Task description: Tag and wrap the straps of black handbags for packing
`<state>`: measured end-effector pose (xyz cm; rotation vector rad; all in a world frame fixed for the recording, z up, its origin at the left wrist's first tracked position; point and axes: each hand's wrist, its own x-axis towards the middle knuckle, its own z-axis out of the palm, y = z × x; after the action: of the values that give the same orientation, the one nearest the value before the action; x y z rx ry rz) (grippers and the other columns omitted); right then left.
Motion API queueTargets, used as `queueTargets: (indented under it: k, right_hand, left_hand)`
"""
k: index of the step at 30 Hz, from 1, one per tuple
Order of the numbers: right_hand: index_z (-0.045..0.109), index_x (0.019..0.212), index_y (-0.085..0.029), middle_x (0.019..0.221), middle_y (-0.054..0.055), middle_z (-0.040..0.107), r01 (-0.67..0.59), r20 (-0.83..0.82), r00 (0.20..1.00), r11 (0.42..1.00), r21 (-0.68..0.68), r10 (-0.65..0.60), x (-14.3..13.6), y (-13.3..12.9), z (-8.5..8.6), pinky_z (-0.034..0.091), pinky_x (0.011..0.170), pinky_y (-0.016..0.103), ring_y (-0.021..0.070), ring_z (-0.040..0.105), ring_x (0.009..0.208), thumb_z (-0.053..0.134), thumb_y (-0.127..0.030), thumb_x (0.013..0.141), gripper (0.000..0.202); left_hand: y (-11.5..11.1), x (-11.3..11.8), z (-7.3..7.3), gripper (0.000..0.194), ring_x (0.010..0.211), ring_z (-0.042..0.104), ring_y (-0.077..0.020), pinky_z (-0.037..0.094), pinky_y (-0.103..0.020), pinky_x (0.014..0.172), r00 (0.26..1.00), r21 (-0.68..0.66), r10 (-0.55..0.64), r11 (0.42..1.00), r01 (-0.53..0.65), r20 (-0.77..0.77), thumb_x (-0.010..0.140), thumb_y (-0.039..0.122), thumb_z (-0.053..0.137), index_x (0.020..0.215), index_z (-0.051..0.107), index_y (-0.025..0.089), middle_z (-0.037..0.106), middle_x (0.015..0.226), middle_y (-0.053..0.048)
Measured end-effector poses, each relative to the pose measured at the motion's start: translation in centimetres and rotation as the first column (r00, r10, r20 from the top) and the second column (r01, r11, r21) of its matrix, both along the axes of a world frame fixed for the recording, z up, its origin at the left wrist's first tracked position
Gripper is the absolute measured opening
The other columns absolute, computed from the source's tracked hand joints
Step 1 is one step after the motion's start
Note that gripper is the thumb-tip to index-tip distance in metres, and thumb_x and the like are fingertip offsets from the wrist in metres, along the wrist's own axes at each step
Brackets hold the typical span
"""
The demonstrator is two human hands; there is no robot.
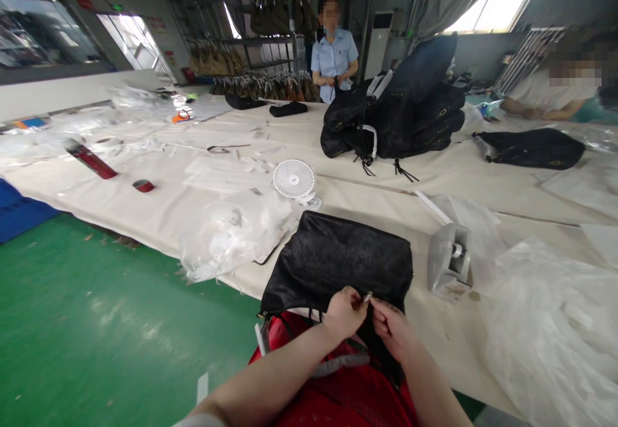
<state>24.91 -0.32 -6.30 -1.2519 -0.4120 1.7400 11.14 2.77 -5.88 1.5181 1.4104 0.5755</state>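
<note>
A black bag (345, 250) lies at the near edge of the table, its lower part hanging towards my body. My left hand (346, 311) is closed at the bag's near edge, thumb and fingers pinched together. Close beside it, my right hand (390, 327) is pinched too. Between the fingertips shows a small pale, shiny piece (367, 296), too small to name; both hands meet at it. A grey-wrapped strap (340, 364) curves below my hands over red cloth (347, 395).
A white fan (294, 179) and a plastic bag (226, 237) lie beyond the bag. A tape dispenser (450, 259) stands to the right, near plastic sheeting (555, 324). Black bags (400, 111) are piled further back. A person (334, 56) stands across the table; another sits right.
</note>
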Motion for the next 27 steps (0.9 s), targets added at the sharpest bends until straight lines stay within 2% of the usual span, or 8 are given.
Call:
queueTargets:
  k: [2, 5, 10, 13, 15, 19, 23, 27]
  right_hand:
    - [0.046, 0.066, -0.020, 0.049, -0.011, 0.033, -0.026, -0.015, 1.000, 0.999, 0.031, 0.026, 0.1, -0.1, 0.1, 0.010, 0.041, 0.023, 0.0035, 0.020, 0.041, 0.078, -0.048, 0.065, 0.042]
    - [0.047, 0.067, -0.020, 0.050, -0.011, 0.031, -0.063, -0.021, 0.998, 0.996, 0.061, 0.064, 0.2, -0.2, 0.1, 0.009, 0.043, 0.025, 0.0039, 0.019, 0.042, 0.077, -0.049, 0.067, 0.041]
    - [0.048, 0.067, -0.021, 0.049, -0.011, 0.031, -0.067, 0.076, 0.995, 0.996, 0.066, 0.062, -0.2, -0.3, 0.3, 0.009, 0.043, 0.027, 0.0054, 0.020, 0.042, 0.076, -0.054, 0.064, 0.044]
    - [0.046, 0.065, -0.022, 0.049, -0.010, 0.031, -0.054, 0.112, 0.993, 0.996, 0.070, 0.046, -0.4, -0.3, 0.3, 0.010, 0.043, 0.027, 0.0060, 0.021, 0.042, 0.075, -0.055, 0.063, 0.044]
    - [0.045, 0.062, -0.022, 0.049, -0.010, 0.031, -0.036, 0.127, 0.992, 0.997, 0.074, 0.026, -0.6, -0.3, 0.3, 0.010, 0.042, 0.027, 0.0062, 0.021, 0.042, 0.075, -0.055, 0.063, 0.044]
    - [0.044, 0.059, -0.022, 0.048, -0.010, 0.031, -0.013, 0.151, 0.988, 0.997, 0.075, 0.002, -0.9, -0.1, 0.1, 0.010, 0.041, 0.027, 0.0056, 0.021, 0.041, 0.075, -0.053, 0.063, 0.044]
    - [0.045, 0.059, -0.022, 0.047, -0.010, 0.033, -0.001, 0.159, 0.987, 0.998, 0.066, -0.010, -0.9, -0.2, 0.3, 0.010, 0.040, 0.026, 0.0050, 0.020, 0.039, 0.074, -0.051, 0.063, 0.042]
    - [0.055, 0.064, -0.020, 0.049, -0.008, 0.037, -0.008, 0.040, 0.999, 0.999, 0.042, 0.006, -0.4, -0.7, 0.2, 0.015, 0.039, 0.024, 0.0060, 0.027, 0.041, 0.074, -0.045, 0.063, 0.032]
  left_hand:
    - [0.2, 0.0, 0.1, 0.024, 0.057, 0.060, -0.0137, 0.046, -0.023, 0.053, 0.997, -0.138, -0.007, 0.990, 0.017, 0.071, 0.082, 0.038, 0.058, 0.080, 0.065, 0.015, 0.064, 0.063, -0.001]
    - [0.3, 0.0, 0.1, 0.024, 0.060, 0.061, -0.0120, 0.047, -0.021, 0.056, 0.970, -0.266, 0.028, 0.963, 0.038, 0.240, 0.079, 0.035, 0.061, 0.086, 0.072, 0.015, 0.068, 0.068, 0.000]
    - [0.0, 0.3, -0.3, 0.018, 0.081, 0.067, -0.0173, 0.054, -0.026, 0.075, 0.907, -0.168, 0.125, 0.984, -0.061, 0.402, 0.073, 0.026, 0.067, 0.087, 0.074, 0.017, 0.074, 0.086, -0.003]
    - [-0.2, 0.4, -0.4, 0.019, 0.083, 0.069, -0.0193, 0.056, -0.030, 0.080, 0.893, -0.151, 0.166, 0.982, -0.113, 0.418, 0.074, 0.024, 0.067, 0.090, 0.074, 0.017, 0.075, 0.090, -0.006]
    - [-0.2, 0.3, -0.2, 0.018, 0.083, 0.069, -0.0190, 0.057, -0.031, 0.080, 0.918, -0.082, 0.154, 0.988, -0.133, 0.365, 0.075, 0.021, 0.065, 0.091, 0.074, 0.017, 0.075, 0.090, -0.006]
    - [-0.3, -0.2, 0.8, 0.019, 0.087, 0.068, -0.0171, 0.055, -0.031, 0.086, 0.987, 0.233, 0.025, 0.970, -0.062, 0.160, 0.081, 0.017, 0.059, 0.087, 0.075, 0.022, 0.074, 0.091, -0.004]
    - [-1.0, -1.2, 1.9, 0.032, 0.099, 0.064, -0.0177, 0.052, -0.033, 0.094, 0.982, 0.436, -0.170, 0.880, 0.188, -0.080, 0.088, 0.016, 0.047, 0.108, 0.070, 0.024, 0.071, 0.107, -0.005]
    - [-2.1, -2.9, 2.9, 0.040, 0.111, 0.059, -0.0207, 0.048, -0.037, 0.101, 0.890, 0.459, -0.367, 0.764, 0.454, -0.270, 0.090, 0.015, 0.043, 0.125, 0.060, 0.023, 0.061, 0.130, -0.006]
